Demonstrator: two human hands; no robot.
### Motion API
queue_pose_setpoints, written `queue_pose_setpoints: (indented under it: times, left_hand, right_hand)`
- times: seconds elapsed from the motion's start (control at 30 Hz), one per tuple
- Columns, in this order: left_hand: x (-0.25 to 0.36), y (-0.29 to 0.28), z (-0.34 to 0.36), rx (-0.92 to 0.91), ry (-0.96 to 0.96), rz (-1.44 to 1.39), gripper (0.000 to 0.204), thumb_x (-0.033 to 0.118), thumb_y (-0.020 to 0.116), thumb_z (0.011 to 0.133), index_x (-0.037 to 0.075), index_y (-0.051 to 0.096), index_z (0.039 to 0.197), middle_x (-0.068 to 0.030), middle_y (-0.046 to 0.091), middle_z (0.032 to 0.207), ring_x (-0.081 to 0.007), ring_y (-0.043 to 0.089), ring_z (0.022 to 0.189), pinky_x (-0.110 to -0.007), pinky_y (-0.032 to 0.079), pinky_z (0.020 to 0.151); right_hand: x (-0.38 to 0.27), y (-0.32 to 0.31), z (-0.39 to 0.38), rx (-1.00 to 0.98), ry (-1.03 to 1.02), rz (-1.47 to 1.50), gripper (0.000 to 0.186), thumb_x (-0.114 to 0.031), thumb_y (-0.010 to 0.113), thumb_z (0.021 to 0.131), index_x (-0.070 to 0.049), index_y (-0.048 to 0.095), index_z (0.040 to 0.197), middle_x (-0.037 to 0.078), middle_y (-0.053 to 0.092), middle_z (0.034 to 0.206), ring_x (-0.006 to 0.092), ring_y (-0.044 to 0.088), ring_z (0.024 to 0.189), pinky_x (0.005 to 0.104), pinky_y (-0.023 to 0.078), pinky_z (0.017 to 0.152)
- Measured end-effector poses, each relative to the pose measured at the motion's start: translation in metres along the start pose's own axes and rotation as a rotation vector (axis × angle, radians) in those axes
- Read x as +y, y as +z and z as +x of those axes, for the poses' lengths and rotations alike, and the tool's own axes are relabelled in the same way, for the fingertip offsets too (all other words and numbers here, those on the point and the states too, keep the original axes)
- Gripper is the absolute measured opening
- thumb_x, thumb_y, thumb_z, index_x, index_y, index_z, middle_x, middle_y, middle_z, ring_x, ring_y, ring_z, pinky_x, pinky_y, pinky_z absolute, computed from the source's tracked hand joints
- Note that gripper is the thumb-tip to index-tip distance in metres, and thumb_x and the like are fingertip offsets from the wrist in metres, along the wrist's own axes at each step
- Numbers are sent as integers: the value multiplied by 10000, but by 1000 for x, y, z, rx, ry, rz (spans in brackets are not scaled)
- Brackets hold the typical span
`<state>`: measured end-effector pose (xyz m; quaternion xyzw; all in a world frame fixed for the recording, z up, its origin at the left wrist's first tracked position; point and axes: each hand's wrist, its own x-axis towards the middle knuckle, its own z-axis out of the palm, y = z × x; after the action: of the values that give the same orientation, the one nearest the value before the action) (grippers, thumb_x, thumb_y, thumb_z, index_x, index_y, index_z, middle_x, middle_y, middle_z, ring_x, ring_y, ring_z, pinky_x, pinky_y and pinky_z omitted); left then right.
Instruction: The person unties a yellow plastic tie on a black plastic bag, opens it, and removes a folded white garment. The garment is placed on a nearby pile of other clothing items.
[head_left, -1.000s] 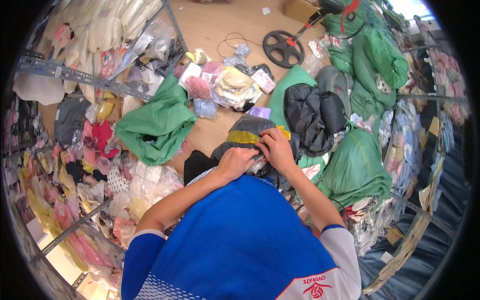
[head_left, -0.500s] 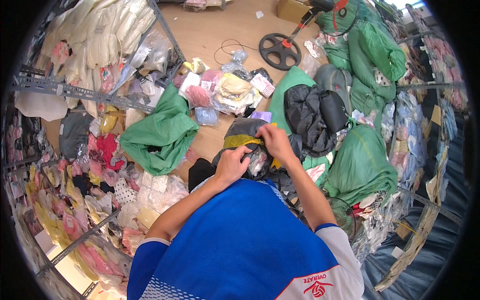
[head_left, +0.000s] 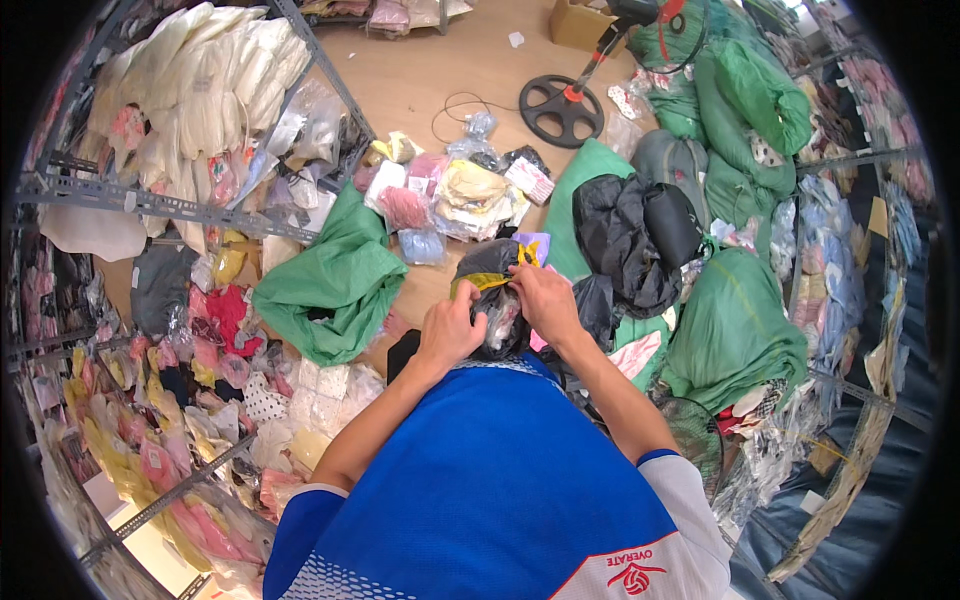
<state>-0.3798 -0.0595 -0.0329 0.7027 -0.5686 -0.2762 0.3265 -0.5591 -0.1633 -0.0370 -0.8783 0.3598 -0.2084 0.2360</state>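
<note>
In front of my chest sits a dark grey plastic bag (head_left: 496,332) with a yellow band (head_left: 485,279) and some clear-wrapped contents showing through its middle. My left hand (head_left: 455,325) is at the bag's left side, fingers curled round its edge by the band. My right hand (head_left: 540,305) pinches the bag at the yellow band, just right of the left hand. A lilac packet (head_left: 536,243) lies just behind the bag, and black plastic (head_left: 595,310) lies to its right.
A green sack (head_left: 320,295) lies to the left, more green sacks (head_left: 730,330) and a black bundle (head_left: 620,240) to the right. Wrapped garments (head_left: 455,190) are piled ahead near a fan's black base (head_left: 545,110). Metal shelving (head_left: 130,180) with garments lines both sides.
The bag's top looks narrower and more gathered, with more lilac packet showing behind it. My left hand has moved slightly left; both hands stay on the bag. The whole view has shifted slightly.
</note>
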Motion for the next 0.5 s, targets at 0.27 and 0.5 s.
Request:
queue_pose_setpoints:
  times: [0.27,0.5]
  left_hand:
    - [3,15,34,-95,197,241,230,245,655,952,34,668,863,-187,697,837,-382,696,765,-509,550,692]
    - [-4,24,37,-129,299,158,216,192,627,949,22,659,820,-196,690,781,-404,686,737,-522,539,663]
  right_hand:
    - [-4,5,10,88,37,-3,132,-104,689,912,-16,612,975,169,665,926,376,654,898,474,504,787]
    - [1,21,19,234,329,-9,105,-78,663,952,-8,586,966,197,654,912,418,630,869,512,477,750]
